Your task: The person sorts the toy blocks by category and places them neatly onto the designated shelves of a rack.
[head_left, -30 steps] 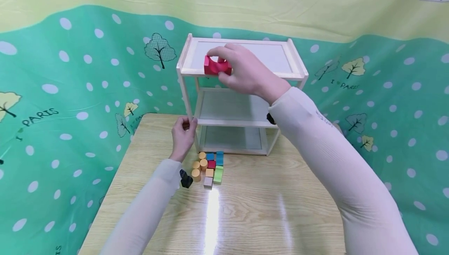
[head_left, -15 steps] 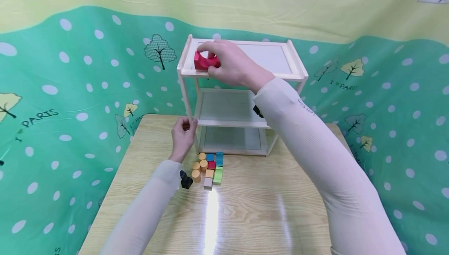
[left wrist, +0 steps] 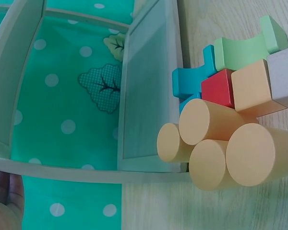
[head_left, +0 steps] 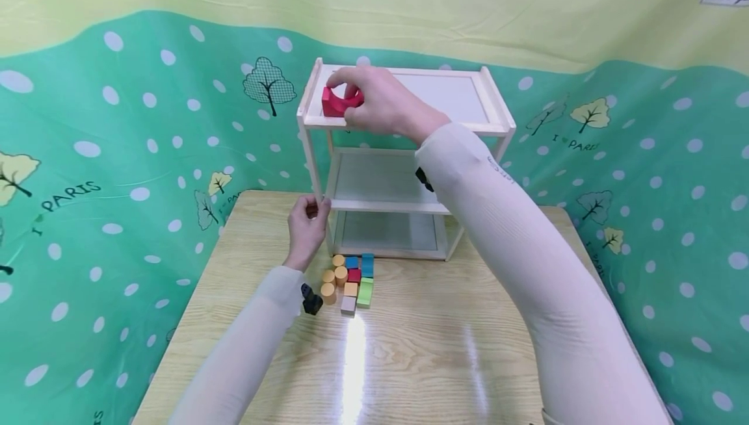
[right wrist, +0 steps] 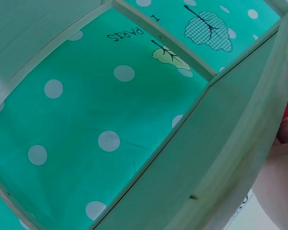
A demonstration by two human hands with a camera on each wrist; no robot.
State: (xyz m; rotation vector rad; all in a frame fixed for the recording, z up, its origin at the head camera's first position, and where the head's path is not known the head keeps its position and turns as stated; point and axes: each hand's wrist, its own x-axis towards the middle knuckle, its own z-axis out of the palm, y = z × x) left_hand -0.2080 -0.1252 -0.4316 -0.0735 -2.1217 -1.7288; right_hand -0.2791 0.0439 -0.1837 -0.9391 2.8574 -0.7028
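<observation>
The right hand (head_left: 383, 110) pinches the red arched block (head_left: 337, 101) at the top shelf's (head_left: 409, 127) front-left corner, its long axis along the front rail, while the left hand (head_left: 306, 229) grips the rack's front-left post (head_left: 313, 165) above the worktop (head_left: 409, 340)
</observation>
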